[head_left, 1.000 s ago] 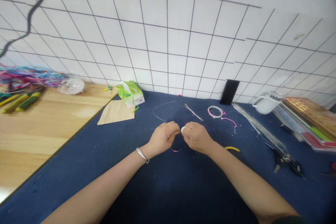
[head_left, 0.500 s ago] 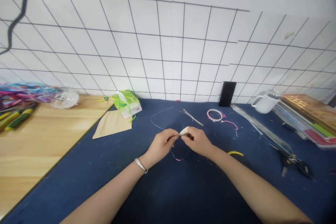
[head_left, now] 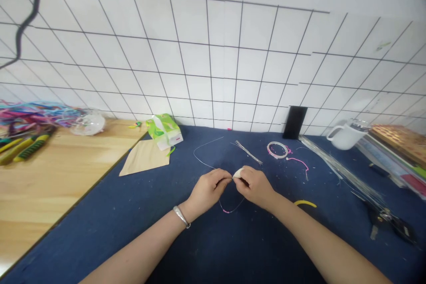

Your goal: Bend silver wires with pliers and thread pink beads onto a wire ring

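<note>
My left hand (head_left: 207, 191) and my right hand (head_left: 257, 187) meet fingertip to fingertip over the dark blue cloth. Both are closed in a pinch on a thin wire (head_left: 194, 153). One length of it curves away behind my left hand, and a loop sags below the fingers with small pink beads (head_left: 226, 211) at its lowest point. A white cover (head_left: 237, 173) wraps a finger of my right hand. What lies exactly between the fingertips is too small to make out.
Behind the hands lie a bundle of short wires (head_left: 248, 151) and a pink-and-white ring (head_left: 277, 150). To the right are long wires (head_left: 342, 171), keys (head_left: 374, 230) and a white mug (head_left: 346, 135). At left are a tissue pack (head_left: 164, 131), a beige cloth (head_left: 144, 158) and pliers (head_left: 35, 145).
The view has shifted slightly, so most things appear farther right. My hands sit a little lower in the picture, still pinched together. The pink beads on the sagging loop look more spread out.
</note>
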`<state>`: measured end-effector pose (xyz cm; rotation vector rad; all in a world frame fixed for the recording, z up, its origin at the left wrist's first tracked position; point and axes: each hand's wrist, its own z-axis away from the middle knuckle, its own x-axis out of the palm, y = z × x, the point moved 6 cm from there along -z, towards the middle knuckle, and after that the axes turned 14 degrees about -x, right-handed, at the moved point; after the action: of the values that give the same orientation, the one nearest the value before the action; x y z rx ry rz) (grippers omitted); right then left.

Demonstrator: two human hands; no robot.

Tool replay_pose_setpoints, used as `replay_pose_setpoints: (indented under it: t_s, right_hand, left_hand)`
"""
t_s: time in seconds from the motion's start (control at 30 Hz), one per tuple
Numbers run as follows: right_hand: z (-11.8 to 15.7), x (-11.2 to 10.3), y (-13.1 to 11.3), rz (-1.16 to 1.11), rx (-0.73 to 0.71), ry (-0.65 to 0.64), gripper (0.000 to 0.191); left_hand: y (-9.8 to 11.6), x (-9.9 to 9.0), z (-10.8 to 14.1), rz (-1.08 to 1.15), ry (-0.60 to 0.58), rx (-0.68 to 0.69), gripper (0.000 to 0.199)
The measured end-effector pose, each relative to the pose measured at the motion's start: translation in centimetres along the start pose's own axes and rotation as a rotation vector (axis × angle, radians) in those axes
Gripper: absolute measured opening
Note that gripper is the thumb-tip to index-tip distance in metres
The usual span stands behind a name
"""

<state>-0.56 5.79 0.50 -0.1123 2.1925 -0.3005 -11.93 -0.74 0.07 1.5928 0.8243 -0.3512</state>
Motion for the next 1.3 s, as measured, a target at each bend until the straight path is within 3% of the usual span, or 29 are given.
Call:
replay_pose_setpoints:
  t_s: [0.3, 0.53, 0.9, 1.2, 1.3]
  right_hand:
    - [-0.1, -0.5, -0.8, 0.035, -0.022, 0.062, 0.014]
    - [-0.4, -0.9, -1.4, -0.048, 0.043, 0.017, 0.013]
    - [-1.2, -1.4, -2.1, -0.264, 0.049, -0.036, 0.015]
    - [-1.5, -1.8, -2.5, -0.279, 0.037, -0.08, 0.017]
    - [-1.4, -1.7, -2.7, -0.271, 0.018, -0.101, 0.016]
  left_hand:
    - [0.4, -0.1, 0.4, -0.213, 0.077, 0.085, 0.016]
    - [1.1, -0.1, 1.4, -0.417, 0.132, 0.295, 0.027]
    - [1.6, -1.0, 1.8, -0.408, 0.219, 0.458, 0.026]
    - [2.2, -1.0, 2.1, -0.576, 0.124, 0.589, 0.026]
    - [2.5, -0.8, 2.1, -0.62, 0.095, 0.564, 0.025]
